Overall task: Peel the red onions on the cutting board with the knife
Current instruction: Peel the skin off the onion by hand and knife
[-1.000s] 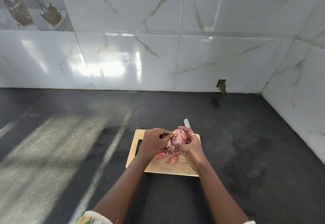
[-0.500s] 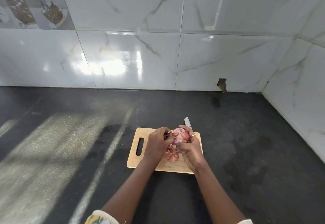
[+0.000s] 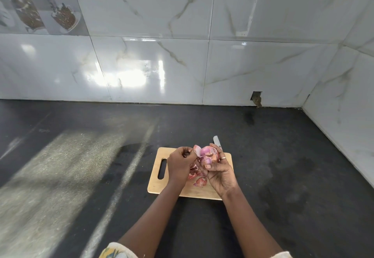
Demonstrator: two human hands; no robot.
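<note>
Your left hand (image 3: 179,166) has drawn a flap of papery pink skin (image 3: 196,150) out toward 9 o'clock; half a second ago it lay against the round red onion (image 3: 209,153). So this layer is coming free. Left fingers pinch the flap. Your right hand (image 3: 221,173) cups the onion, fingers curled, above the pale wooden cutting board (image 3: 155,184). The steel knife blade (image 3: 217,140) shows at 12 o'clock.

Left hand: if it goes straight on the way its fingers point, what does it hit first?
Most likely the red onion held in the right hand; the left hand points at it, pinching its peel.
</note>
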